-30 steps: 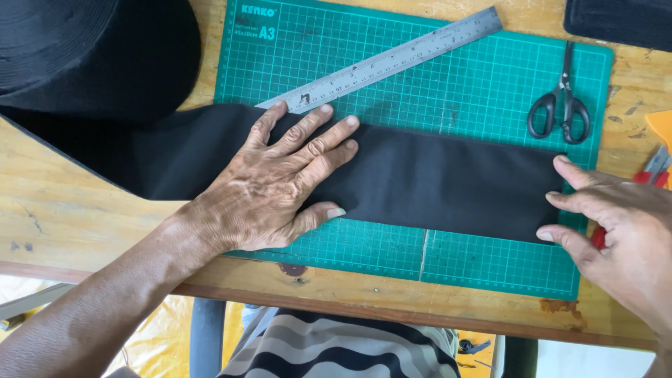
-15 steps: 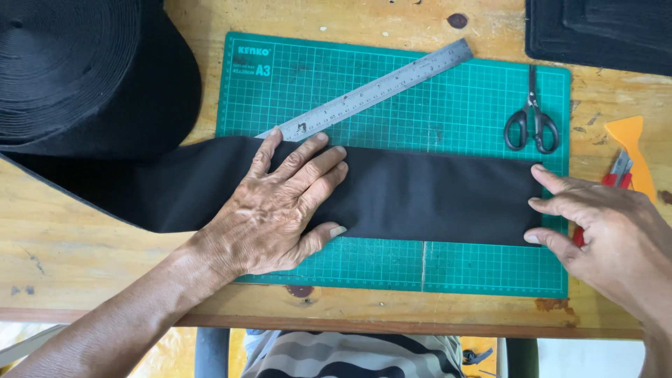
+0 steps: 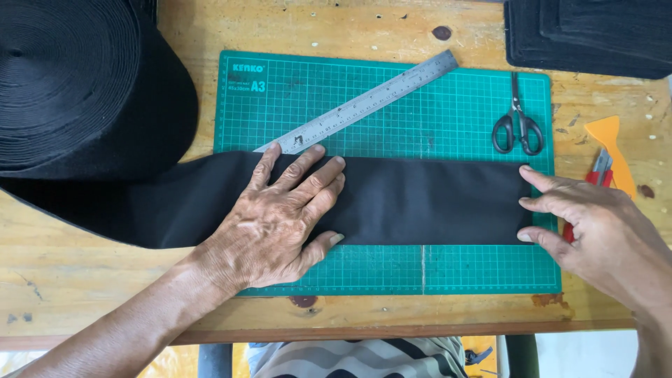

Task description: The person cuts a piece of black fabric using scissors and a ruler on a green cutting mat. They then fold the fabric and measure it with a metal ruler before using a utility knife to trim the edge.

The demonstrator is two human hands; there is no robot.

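At the near edge, a striped garment (image 3: 357, 358) shows below the wooden desk (image 3: 91, 294). On the desk lies a green cutting mat (image 3: 476, 269) with a grid. Across its near half runs a wide black fabric strip (image 3: 427, 201), flat, reaching from the mat's right part leftward off the mat toward a large black roll (image 3: 77, 84) at the far left.

The left hand (image 3: 280, 224) lies flat on the strip near the mat's left side, palm down, fingers spread, holding nothing, only pressing. The right hand (image 3: 595, 224) is open too, its fingertips touching the strip's cut right end, thumb at the near corner and forefinger at the far corner.

Just right of that hand, an orange utility knife (image 3: 610, 143) lies on the bare desk, partly hidden by the hand. Farther off, black scissors (image 3: 518, 122) rest closed on the mat's far right. A steel ruler (image 3: 364, 101) lies slantwise on the mat, its near end touching the strip just beside the left hand's forefinger. At the far right corner sits a stack of black fabric pieces (image 3: 595, 35).
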